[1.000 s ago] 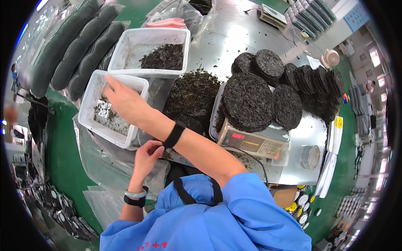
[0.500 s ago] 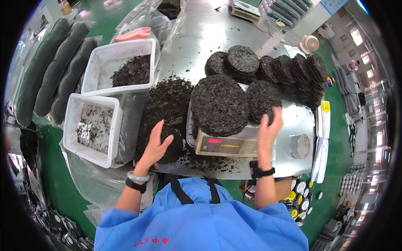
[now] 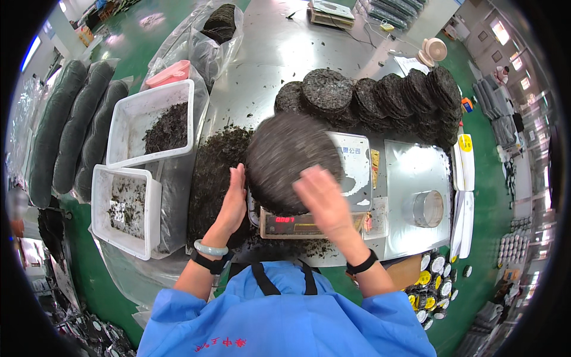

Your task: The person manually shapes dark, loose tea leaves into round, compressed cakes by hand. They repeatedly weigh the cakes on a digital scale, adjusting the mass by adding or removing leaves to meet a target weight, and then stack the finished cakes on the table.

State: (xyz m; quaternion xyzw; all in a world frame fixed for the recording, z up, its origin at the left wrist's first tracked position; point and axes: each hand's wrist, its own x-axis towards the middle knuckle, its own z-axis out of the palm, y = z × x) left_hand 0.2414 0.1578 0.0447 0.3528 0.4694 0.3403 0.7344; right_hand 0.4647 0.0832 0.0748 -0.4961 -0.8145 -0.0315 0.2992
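Note:
Blurred by motion, a large round cake of dried dark seaweed (image 3: 285, 149) lies over the left part of a digital scale (image 3: 357, 178) with a lit red display. My left hand (image 3: 232, 202) is upright at the cake's left edge, fingers straight and together; whether it touches the cake cannot be made out. Over the cake's lower right reaches my right hand (image 3: 324, 199), fingers extended and smeared by motion. Neither hand is wrapped around anything. Loose seaweed (image 3: 214, 178) is heaped left of the scale, partly behind my left hand.
Behind the scale, stacked round seaweed cakes (image 3: 380, 98) form a row. Two white tubs (image 3: 148, 157) with seaweed bits stand at left, a pink scoop (image 3: 169, 74) behind them. A metal ring (image 3: 428, 208) sits on a tray at right. Long filled bags (image 3: 56, 131) lie far left.
Both hands have come closer together, the right one moving left over the large cake. The smaller cake beside it no longer shows there, exposing the scale's right side. The view has shifted slightly.

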